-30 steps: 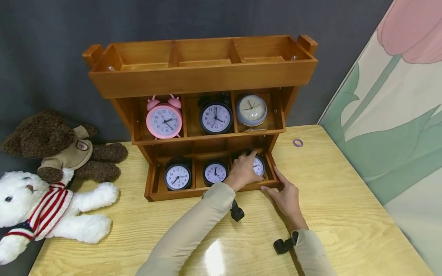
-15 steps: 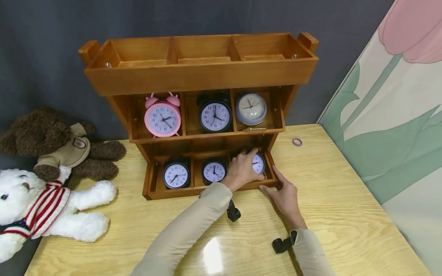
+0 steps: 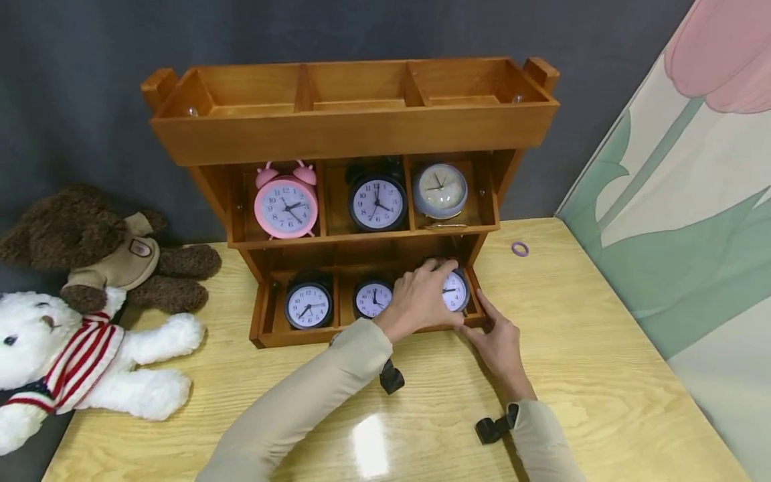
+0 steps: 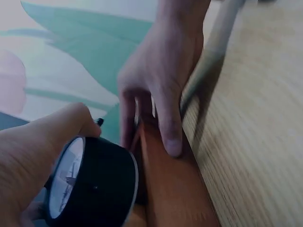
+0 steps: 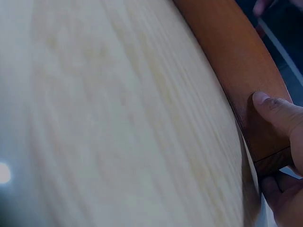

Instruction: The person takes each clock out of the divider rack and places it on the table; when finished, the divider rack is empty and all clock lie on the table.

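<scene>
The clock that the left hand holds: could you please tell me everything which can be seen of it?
The clock is round, with a deep, smooth black case, perhaps plastic, edged by a pale line. Its white dial has dark numerals and pointers, partly hidden by the left hand that grips it. The clock is at the lower right compartment of the wooden rack, dial toward the head camera; whether it rests on the compartment floor cannot be told.

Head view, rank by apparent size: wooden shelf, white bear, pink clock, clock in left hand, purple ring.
1. Wooden shelf
2. White bear, cut off by the frame edge
3. Pink clock
4. Held clock, partly hidden by the left hand; its full outline can't be judged
5. Purple ring
</scene>
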